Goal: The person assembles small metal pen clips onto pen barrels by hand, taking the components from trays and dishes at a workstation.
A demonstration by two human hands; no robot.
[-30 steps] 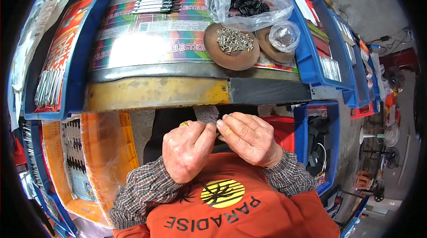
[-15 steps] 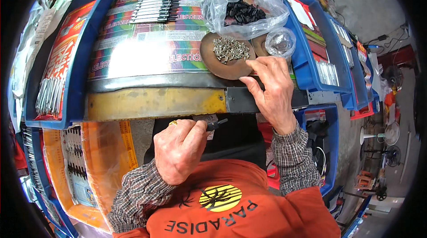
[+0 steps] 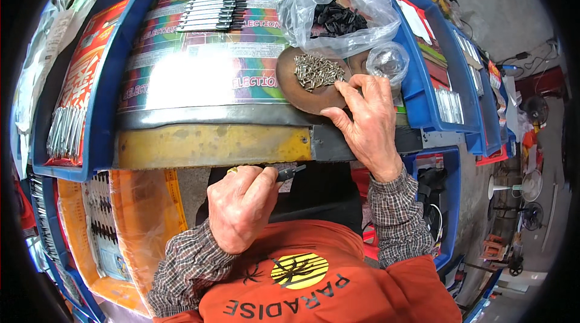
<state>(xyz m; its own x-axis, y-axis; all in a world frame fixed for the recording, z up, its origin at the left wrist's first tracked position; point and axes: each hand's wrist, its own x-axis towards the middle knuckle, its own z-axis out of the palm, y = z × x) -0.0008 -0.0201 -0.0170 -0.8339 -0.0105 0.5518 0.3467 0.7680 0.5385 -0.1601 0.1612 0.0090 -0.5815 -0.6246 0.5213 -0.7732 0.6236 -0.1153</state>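
Your right hand (image 3: 367, 124) has moved from your left hand (image 3: 240, 207) to the metal pins (image 3: 315, 72) on the far brown dish (image 3: 302, 99), its pinch unclosed; your left grips a dark piece (image 3: 290, 172), nearer you.

A small assembly workshop is showing here: a workbench (image 3: 211, 147) is bearing a brown dish (image 3: 302, 102) of small metal fasteners (image 3: 316, 72), a row of metal rods (image 3: 208, 3) and bagged black parts (image 3: 338, 19); blue trays (image 3: 115, 75) are flanking it, and fans (image 3: 531, 184) are standing beyond.
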